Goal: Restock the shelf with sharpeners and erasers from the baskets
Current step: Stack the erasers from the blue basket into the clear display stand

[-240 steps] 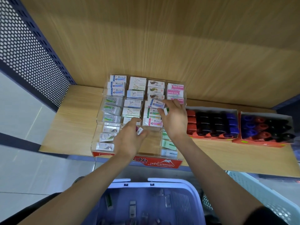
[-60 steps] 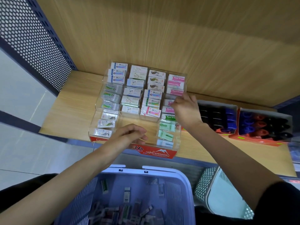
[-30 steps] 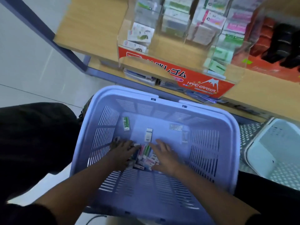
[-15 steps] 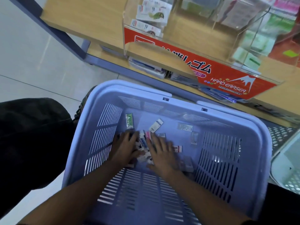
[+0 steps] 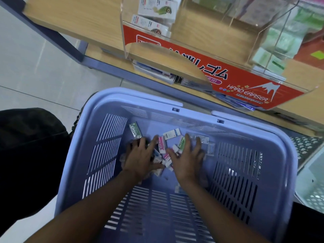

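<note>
- Your left hand [image 5: 140, 158] lies palm down, fingers spread and nearly straight, pressing flat on the loose erasers [image 5: 165, 157]; it grips nothing
- Your right hand [image 5: 187, 160], just beside it, lies the same way: fingers fanned and straight, holding nothing, tips touching a green-sleeved eraser [image 5: 182, 142]
- The erasers are small rectangular blocks in printed paper sleeves; one pink-sleeved eraser [image 5: 161, 144] lies between your hands and one white-and-blue eraser [image 5: 171, 133] just past your fingertips; those under your palms are too blurred to count
- One glossy green packet [image 5: 135, 131] lies to the left, two flat clear packets [image 5: 201, 139] to the right
- All rest on the floor of the lilac plastic basket [image 5: 105, 106], smooth-rimmed with slotted walls
- Beyond it, the wood-grain shelf [image 5: 78, 20] carries a clear acrylic display case [image 5: 228, 32] with a red printed front
- A white perforated basket [image 5: 313, 176] shows at the right edge
</note>
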A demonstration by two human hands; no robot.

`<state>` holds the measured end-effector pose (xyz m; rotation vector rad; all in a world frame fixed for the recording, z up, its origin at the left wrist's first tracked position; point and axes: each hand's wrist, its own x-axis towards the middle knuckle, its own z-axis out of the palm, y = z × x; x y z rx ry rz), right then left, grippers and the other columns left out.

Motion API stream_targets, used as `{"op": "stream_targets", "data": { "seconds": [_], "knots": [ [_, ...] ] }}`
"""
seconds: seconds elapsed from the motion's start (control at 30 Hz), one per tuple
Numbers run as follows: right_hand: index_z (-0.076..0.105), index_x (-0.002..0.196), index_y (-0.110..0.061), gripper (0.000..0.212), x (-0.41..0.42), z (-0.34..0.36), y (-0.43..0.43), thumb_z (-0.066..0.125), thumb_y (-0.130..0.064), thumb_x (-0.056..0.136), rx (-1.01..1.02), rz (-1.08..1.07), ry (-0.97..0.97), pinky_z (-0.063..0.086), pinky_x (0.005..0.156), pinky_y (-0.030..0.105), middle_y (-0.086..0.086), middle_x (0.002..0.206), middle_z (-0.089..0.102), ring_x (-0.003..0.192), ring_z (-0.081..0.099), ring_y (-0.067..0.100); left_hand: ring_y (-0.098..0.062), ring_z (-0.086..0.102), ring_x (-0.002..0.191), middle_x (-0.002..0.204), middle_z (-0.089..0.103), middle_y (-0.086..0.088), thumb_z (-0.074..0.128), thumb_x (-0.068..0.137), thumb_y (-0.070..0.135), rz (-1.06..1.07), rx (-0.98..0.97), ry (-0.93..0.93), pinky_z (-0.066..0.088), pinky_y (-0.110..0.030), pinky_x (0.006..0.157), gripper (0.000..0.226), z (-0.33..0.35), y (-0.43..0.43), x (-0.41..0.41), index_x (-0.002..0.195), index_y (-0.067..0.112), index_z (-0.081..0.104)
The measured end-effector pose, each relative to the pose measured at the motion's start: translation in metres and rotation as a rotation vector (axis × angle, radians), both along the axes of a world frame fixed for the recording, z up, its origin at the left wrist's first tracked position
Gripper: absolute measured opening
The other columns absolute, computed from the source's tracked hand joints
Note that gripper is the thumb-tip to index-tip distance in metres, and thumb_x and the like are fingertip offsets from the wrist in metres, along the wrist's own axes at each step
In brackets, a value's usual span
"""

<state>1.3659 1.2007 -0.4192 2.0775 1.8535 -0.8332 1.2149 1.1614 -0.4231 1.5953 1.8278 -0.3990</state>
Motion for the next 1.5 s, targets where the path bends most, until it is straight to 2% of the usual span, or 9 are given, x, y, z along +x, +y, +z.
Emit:
{"op": "stream_targets", "data": {
  "seconds": [0.27, 0.4, 0.6, 0.73, 0.9, 1.03, 1.17, 1.23, 1.5],
  "knots": [
    [0.052, 0.121, -0.011, 0.061, 0.007, 0.002, 0.001, 0.083, -0.015, 0.069, 0.025, -0.247, 0.493, 0.029, 0.083, 0.012, 0.01, 0.13, 0.034, 0.116, 0.042, 0.026, -0.028, 0.06, 0.093, 0.103, 0.066, -0.005, 0.071, 0.075, 0.05, 0.324, 0.156, -0.321, 0.041, -0.032, 0.08, 0.06, -0.004, 0.005, 0.004, 0.119, 0.016, 0.049],
    [0.051, 0.111, -0.014, 0.052, 0.003, 0.003, 0.003, 0.079, -0.003, 0.069, -0.012, -0.318, 0.561, 0.035, 0.08, 0.015, -0.001, 0.12, 0.036, 0.112, 0.048, 0.021, -0.021, 0.062, 0.075, 0.081, 0.064, -0.004, 0.075, 0.076, 0.042, 0.496, 0.03, -0.489, 0.048, -0.033, 0.068, 0.051, 0.002, 0.009, 0.004, 0.113, 0.02, 0.047],
    [0.027, 0.144, -0.022, 0.084, -0.009, 0.014, 0.02, 0.07, 0.005, 0.077, -0.284, -0.485, 0.718, 0.05, 0.085, 0.03, -0.001, 0.122, 0.022, 0.115, 0.037, 0.01, 0.001, 0.059, 0.066, 0.079, 0.062, 0.006, 0.075, 0.078, 0.008, 0.747, -0.066, -0.816, 0.046, -0.013, 0.057, 0.04, 0.004, 0.015, 0.008, 0.1, 0.022, 0.045],
    [0.042, 0.133, -0.022, 0.065, -0.007, 0.014, 0.024, 0.068, 0.005, 0.08, -0.393, -0.549, 0.788, 0.053, 0.071, 0.034, 0.006, 0.12, 0.048, 0.091, 0.054, 0.015, -0.005, 0.06, 0.064, 0.08, 0.06, -0.003, 0.07, 0.075, -0.012, 0.953, -0.14, -0.95, 0.047, -0.016, 0.054, 0.042, 0.005, 0.019, 0.006, 0.099, 0.013, 0.046],
    [0.05, 0.099, -0.026, 0.035, -0.006, 0.016, 0.016, 0.065, 0.002, 0.084, -0.508, -0.691, 0.909, 0.048, 0.051, 0.028, 0.013, 0.097, 0.062, 0.07, 0.059, 0.021, -0.02, 0.057, 0.078, 0.085, 0.062, -0.008, 0.07, 0.078, -0.005, 0.987, -0.196, -1.048, 0.046, -0.03, 0.066, 0.039, 0.009, 0.017, 0.002, 0.104, 0.016, 0.05],
    [0.049, 0.101, -0.017, 0.027, 0.003, 0.032, 0.019, 0.065, -0.001, 0.085, -0.466, -0.751, 0.997, 0.052, 0.052, 0.028, 0.009, 0.09, 0.065, 0.066, 0.064, 0.02, -0.023, 0.064, 0.09, 0.098, 0.067, -0.012, 0.072, 0.077, -0.001, 1.001, -0.201, -1.089, 0.053, -0.034, 0.081, 0.045, 0.023, 0.023, -0.006, 0.116, 0.009, 0.052],
    [0.052, 0.108, -0.012, 0.028, 0.009, 0.059, 0.029, 0.065, -0.002, 0.085, -0.423, -0.743, 1.043, 0.052, 0.053, 0.028, 0.014, 0.096, 0.065, 0.07, 0.064, 0.021, -0.013, 0.062, 0.068, 0.083, 0.065, -0.008, 0.07, 0.073, 0.014, 1.004, -0.123, -1.055, 0.05, -0.023, 0.065, 0.036, 0.051, 0.033, -0.007, 0.105, 0.027, 0.062],
    [0.054, 0.107, -0.012, 0.026, 0.011, 0.074, 0.033, 0.064, 0.0, 0.085, -0.401, -0.763, 1.085, 0.05, 0.05, 0.025, 0.012, 0.092, 0.065, 0.067, 0.064, 0.018, -0.023, 0.065, 0.08, 0.097, 0.067, -0.013, 0.064, 0.072, 0.017, 1.043, -0.121, -1.102, 0.052, -0.033, 0.072, 0.035, 0.067, 0.039, -0.008, 0.103, 0.032, 0.068],
    [0.055, 0.087, -0.016, 0.019, 0.013, 0.133, 0.039, 0.057, 0.003, 0.087, -0.395, -0.869, 1.281, 0.045, 0.059, 0.024, 0.001, 0.074, 0.064, 0.064, 0.061, 0.012, -0.021, 0.062, 0.061, 0.086, 0.064, -0.008, 0.059, 0.084, 0.005, 1.097, -0.209, -1.222, 0.04, -0.021, 0.043, 0.024, 0.134, 0.047, -0.009, 0.093, 0.027, 0.065]
  ]
}}
